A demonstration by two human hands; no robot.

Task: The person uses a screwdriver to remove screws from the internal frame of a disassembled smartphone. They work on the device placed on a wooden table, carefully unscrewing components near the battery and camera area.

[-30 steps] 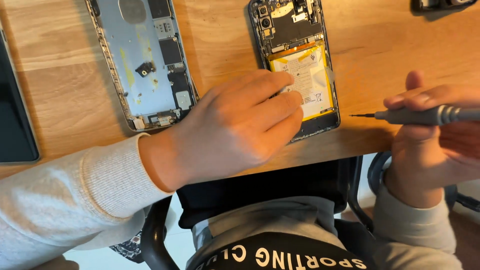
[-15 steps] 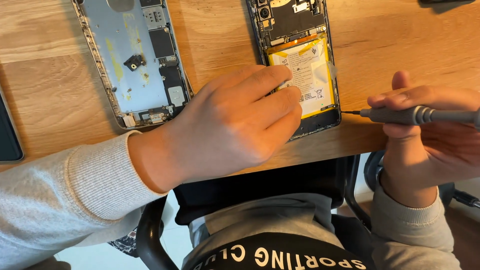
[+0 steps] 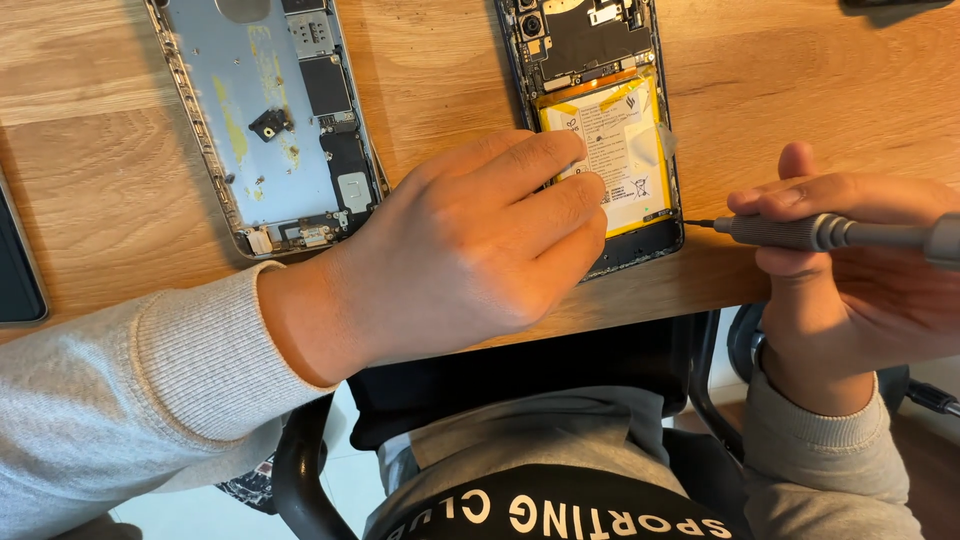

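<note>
Left hand point(image 3: 470, 250) flat on the opened phone point(image 3: 605, 130), fingers spread — right hand point(image 3: 850, 260) clamped on the screwdriver point(image 3: 830, 232), tip at the phone's lower-right edge.

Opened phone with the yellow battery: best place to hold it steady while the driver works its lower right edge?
Probably press on the lower left of the opened phone, coming from the left as the left hand does. It lies flat on the table, and that keeps the right edge free for the screwdriver in the right hand.
</note>
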